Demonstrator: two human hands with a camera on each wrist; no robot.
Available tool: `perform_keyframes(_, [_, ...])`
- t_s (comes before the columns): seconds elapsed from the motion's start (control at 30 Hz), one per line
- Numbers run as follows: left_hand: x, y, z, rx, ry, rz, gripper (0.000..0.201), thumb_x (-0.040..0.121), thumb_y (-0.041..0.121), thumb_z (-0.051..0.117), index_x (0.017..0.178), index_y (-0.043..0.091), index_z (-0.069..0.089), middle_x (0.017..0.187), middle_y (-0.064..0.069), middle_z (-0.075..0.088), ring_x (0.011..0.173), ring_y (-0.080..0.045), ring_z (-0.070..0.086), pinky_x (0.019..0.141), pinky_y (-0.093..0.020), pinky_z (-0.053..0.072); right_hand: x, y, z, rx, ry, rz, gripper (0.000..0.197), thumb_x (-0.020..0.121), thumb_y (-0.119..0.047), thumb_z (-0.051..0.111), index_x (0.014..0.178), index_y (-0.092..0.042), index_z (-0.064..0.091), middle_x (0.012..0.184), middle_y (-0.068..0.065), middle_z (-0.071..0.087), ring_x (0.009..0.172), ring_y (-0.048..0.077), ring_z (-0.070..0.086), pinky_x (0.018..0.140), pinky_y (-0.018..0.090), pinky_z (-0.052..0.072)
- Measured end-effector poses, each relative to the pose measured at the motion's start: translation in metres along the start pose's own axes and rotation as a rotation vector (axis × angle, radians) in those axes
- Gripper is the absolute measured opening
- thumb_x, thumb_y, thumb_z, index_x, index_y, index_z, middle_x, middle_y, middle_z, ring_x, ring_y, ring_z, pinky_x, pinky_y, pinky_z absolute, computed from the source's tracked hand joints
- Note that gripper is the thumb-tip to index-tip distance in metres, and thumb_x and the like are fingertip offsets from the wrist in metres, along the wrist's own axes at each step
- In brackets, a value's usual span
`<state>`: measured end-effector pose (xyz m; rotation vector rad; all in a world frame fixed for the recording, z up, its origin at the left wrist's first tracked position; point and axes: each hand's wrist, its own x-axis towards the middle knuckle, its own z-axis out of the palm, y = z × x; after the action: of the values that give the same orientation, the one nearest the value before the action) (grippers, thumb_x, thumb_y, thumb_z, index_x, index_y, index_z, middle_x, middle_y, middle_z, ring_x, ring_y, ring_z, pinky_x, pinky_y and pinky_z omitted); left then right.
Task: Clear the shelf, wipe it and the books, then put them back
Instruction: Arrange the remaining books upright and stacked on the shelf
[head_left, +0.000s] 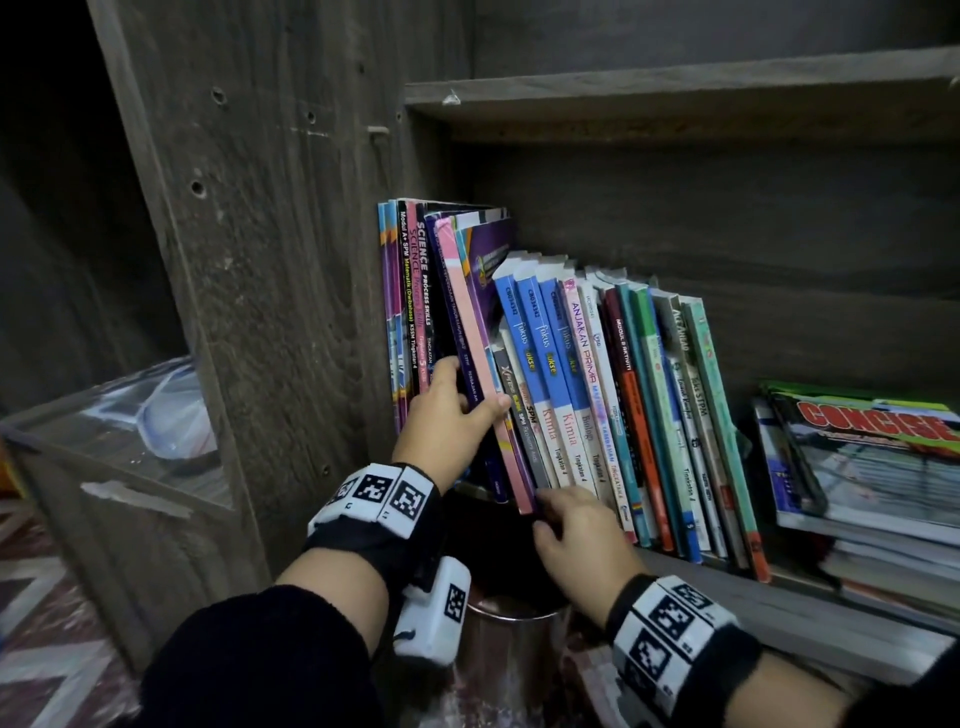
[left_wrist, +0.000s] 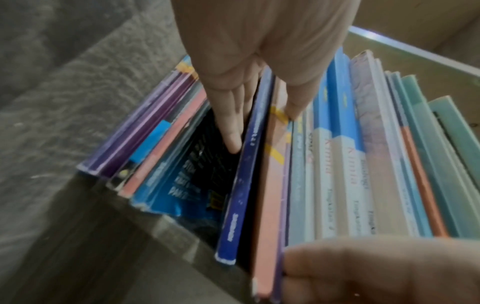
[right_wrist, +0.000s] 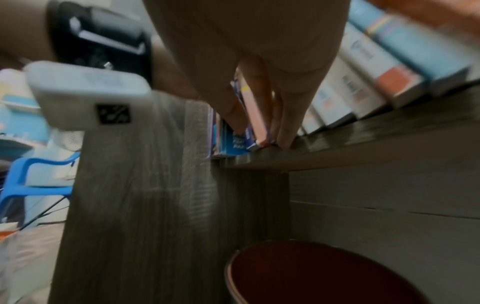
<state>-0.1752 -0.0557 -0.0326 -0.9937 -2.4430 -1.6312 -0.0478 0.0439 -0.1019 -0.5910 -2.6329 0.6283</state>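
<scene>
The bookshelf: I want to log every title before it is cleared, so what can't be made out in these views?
- Head view: the stack of flat books is cut off by the right edge.
- Left wrist view: blur smears the spines; the left hand covers the books' upper ends.
- Right wrist view: the right hand hides most of the pink book; the rest is motion-blurred.

Dim indoor light, deep shadow at upper left, wrist views motion-blurred, edges bowed by wide-angle lens

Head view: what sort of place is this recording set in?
Probably a home study corner: a grey wooden bookshelf holds upright school workbooks, a flat stack of books lies beside them, and a patterned rug covers the floor.
</scene>
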Motion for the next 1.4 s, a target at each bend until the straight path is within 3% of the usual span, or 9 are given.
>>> perform_keyframes(0.2, [0.007,0.006,0.002,0.135,0.024,0.088,0.019,0.093,0.027,0.055,0.103,0.017,0.042,0.079,-0.002,0.061,0.063,-0.018,0.056,0.055,-0.030,0.043,0.004,-0.016,0.014,0.032,-0.090,0.017,0.040,0.091,-0.017,0.051,0.130,-0.007,0.048,0.127,0.009,0.047,0.120,0.024,0.047,0.097,0.025,0.035])
perform_keyframes(0.53, [0.004,0.026,-0.022,0.725,0.138,0.118,0.034,0.095,0.044,0.053,0.079,0.014,0.050,0.079,-0.011,0.060,0.080,-0.031,0.061,0.065,-0.033,0.042,0.023,-0.029,0.023,0.113,-0.208,-0.069,0.057,0.091,-0.022,0.058,0.143,-0.009,0.039,0.138,0.006,0.037,0.126,0.022,0.044,0.105,0.024,0.033])
perform_keyframes(0.63, [-0.007,0.027,-0.017,0.632,0.182,0.188,0.028,0.095,0.040,0.053,0.088,0.014,0.056,0.084,-0.011,0.068,0.082,-0.034,0.064,0.069,-0.036,0.048,0.021,-0.028,0.001,0.126,0.009,-0.291,0.042,0.091,-0.015,0.053,0.132,-0.014,0.055,0.126,0.003,0.053,0.115,0.017,0.053,0.100,0.025,0.039])
perform_keyframes(0.8, [-0.008,0.028,-0.011,0.265,0.164,0.186,0.027,0.093,0.028,0.058,0.119,0.024,0.050,0.080,0.000,0.063,0.082,-0.024,0.062,0.070,-0.032,0.047,0.012,-0.025,-0.062,0.021,0.726,-0.688,0.035,0.083,-0.012,0.055,0.116,-0.006,0.064,0.111,0.013,0.061,0.108,0.025,0.054,0.097,0.034,0.042])
perform_keyframes(0.9, [-0.007,0.028,-0.008,0.266,0.120,0.158,0.036,0.095,0.025,0.056,0.130,0.028,0.050,0.083,-0.004,0.065,0.080,-0.023,0.062,0.073,-0.033,0.051,0.007,0.004,-0.094,0.003,0.906,-0.464,0.048,0.086,-0.024,0.058,0.130,-0.009,0.049,0.124,0.014,0.053,0.119,0.027,0.046,0.104,0.040,0.035])
perform_keyframes(1.07, [-0.003,0.032,-0.002,0.221,0.095,0.127,0.027,0.093,0.027,0.058,0.118,0.027,0.049,0.080,-0.005,0.065,0.075,-0.026,0.065,0.072,-0.040,0.055,-0.006,0.060,-0.098,0.248,0.414,0.157,0.065,0.085,-0.060,0.046,0.140,-0.025,0.045,0.141,0.004,0.048,0.126,0.022,0.047,0.101,0.036,0.039])
perform_keyframes(1.2, [-0.002,0.036,0.003,0.191,0.099,0.107,0.022,0.094,0.019,0.057,0.106,0.023,0.039,0.076,-0.002,0.060,0.070,-0.023,0.065,0.066,-0.037,0.053,-0.001,0.064,-0.093,0.253,0.447,0.142,0.069,0.084,-0.061,0.036,0.141,-0.022,0.047,0.108,0.012,0.068,0.080,0.023,0.060,0.074,0.032,0.048])
perform_keyframes(1.3, [-0.001,0.039,0.006,0.208,0.117,0.117,0.025,0.093,0.015,0.056,0.103,0.020,0.035,0.073,-0.002,0.057,0.066,-0.019,0.058,0.061,-0.033,0.044,0.005,0.057,-0.089,0.366,0.552,0.126,0.061,0.088,-0.055,0.040,0.137,-0.019,0.052,0.093,0.008,0.068,0.079,0.024,0.062,0.069,0.031,0.047])
perform_keyframes(1.4, [0.002,0.038,0.007,0.128,0.101,0.075,0.025,0.092,0.012,0.059,0.098,0.020,0.036,0.075,-0.005,0.060,0.069,-0.022,0.062,0.064,-0.038,0.052,0.010,0.051,-0.083,0.440,0.575,0.105,0.057,0.090,-0.053,0.044,0.138,-0.022,0.050,0.091,0.010,0.068,0.086,0.027,0.065,0.075,0.036,0.052])
